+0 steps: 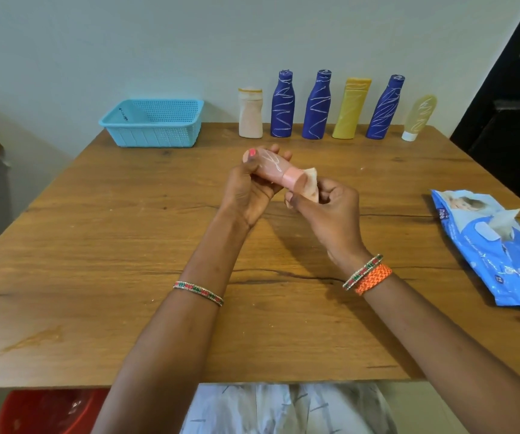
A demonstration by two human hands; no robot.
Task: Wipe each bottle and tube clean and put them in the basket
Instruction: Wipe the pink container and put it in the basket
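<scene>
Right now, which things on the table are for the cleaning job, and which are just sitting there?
For the job:
pink tube in the left hand
wipe in the right hand
six marked containers along the wall, such as the yellow bottle
blue basket
wipes pack

Just there:
red tub under the table

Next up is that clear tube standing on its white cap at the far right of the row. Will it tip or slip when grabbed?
Probably tippy: the clear tube stands leaning on a small white cap, wider above. The white squiggles on it may be slick. It looks soft, so likely squashes under a firm grip.
</scene>
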